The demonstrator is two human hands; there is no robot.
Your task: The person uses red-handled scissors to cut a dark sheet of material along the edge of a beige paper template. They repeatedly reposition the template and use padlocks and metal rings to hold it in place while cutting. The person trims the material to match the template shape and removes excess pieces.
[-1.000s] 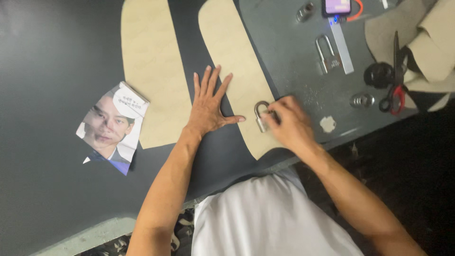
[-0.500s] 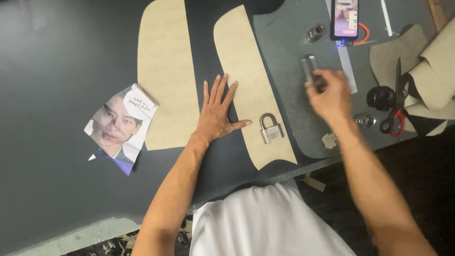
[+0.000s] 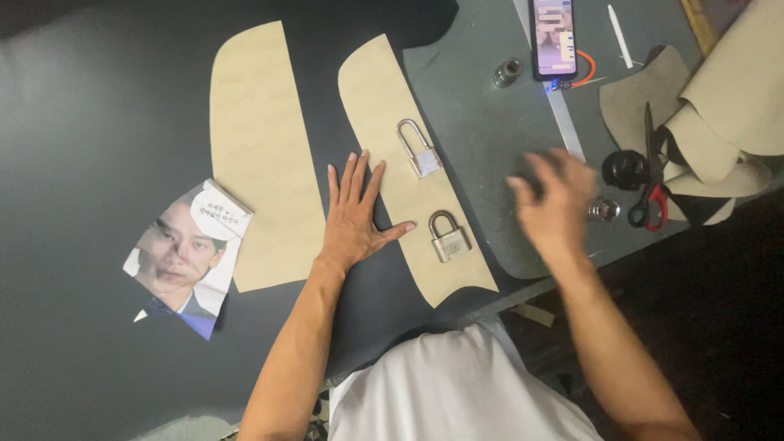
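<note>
Tan pattern piece (image 3: 392, 114) lies on the dark table (image 3: 82, 98) toward its near edge, bearing two padlocks (image 3: 448, 236). Left hand (image 3: 353, 216) presses flat beside it, fingers spread. Right hand (image 3: 554, 200) hovers blurred, fingers released, grasping nothing.

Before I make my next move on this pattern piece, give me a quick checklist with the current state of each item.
1. Left hand flat on the dark sheet, thumb on the right tan pattern piece: ok.
2. Long-shackle padlock resting on that piece as a weight: ok.
3. Short padlock resting on the piece lower down: ok.
4. Right hand empty, fingers spread, above the grey mat: looks ok, though blurred.
5. Red-handled scissors lying to the right of the right hand, untouched: ok.
6. Pattern piece lying flat without wrinkles under the padlocks: cannot tell.
</note>
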